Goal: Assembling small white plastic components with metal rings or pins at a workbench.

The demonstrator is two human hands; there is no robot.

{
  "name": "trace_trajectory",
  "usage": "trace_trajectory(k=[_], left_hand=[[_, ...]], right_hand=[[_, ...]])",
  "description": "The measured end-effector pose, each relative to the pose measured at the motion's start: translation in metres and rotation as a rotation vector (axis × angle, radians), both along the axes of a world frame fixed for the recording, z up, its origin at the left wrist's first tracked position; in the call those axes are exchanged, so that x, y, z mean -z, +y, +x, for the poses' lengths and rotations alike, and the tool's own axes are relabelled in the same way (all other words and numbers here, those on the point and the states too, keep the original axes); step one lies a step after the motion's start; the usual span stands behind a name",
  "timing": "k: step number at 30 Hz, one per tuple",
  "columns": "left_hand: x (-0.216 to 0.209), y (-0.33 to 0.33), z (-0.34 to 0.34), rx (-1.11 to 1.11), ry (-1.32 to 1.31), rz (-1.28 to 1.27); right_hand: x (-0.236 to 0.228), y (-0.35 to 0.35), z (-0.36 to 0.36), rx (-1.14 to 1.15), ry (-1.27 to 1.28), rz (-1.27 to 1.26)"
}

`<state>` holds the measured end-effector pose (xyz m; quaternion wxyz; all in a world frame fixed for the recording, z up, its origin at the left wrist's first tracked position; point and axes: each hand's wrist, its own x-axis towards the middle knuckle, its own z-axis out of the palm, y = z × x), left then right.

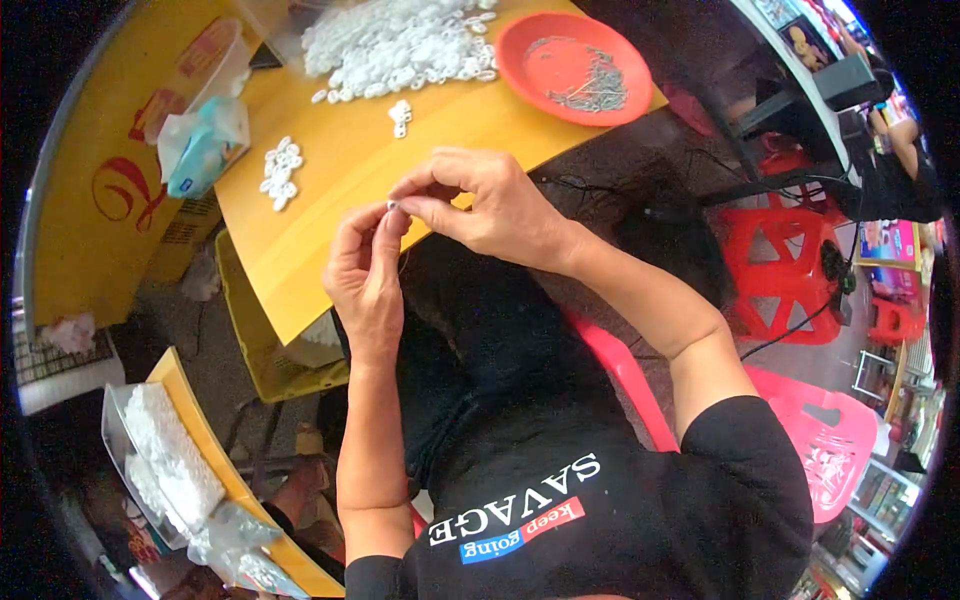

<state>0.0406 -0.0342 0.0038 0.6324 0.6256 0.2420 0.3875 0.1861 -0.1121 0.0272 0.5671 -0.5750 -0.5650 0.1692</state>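
Observation:
Over the near edge of the yellow table (330, 180), my two hands meet, fingertips pinched together. My left hand (365, 270) and my right hand (485, 205) close on a small white piece (393, 205), mostly covered by the fingers. Below them a thin strand seems to hang, too fine to identify. Just beyond my hands lies a short cluster of white oval rings (400, 118). To the left is a small heap of similar rings (281, 172), and a large pile (400, 55) covers the back of the table. Thin metal pins (602, 85) lie in a red bowl (512, 60) at the right.
A blue tissue pack (207, 150) stands at the table's left edge, with a yellow crate (255, 345) below it. Bagged white pieces (170, 455) fill a clear bin at lower left. Red stools (780, 265) and a pink chair (810, 430) are on the right.

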Motion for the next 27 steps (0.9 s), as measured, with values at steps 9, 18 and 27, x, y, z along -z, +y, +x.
trace_trajectory(k=[9,18,27], left_hand=[[0.014,0.024,0.011,-0.012,0.175,0.279],[0.024,0.037,0.005,-0.059,0.165,0.072],[0.024,0.038,0.005,-0.036,0.150,0.031]], right_hand=[[-0.016,-0.028,0.093,0.233,-0.298,-0.179],[-0.004,-0.036,0.209,0.468,-0.677,-0.625],[-0.005,-0.022,0.197,0.396,-0.775,-0.773]])
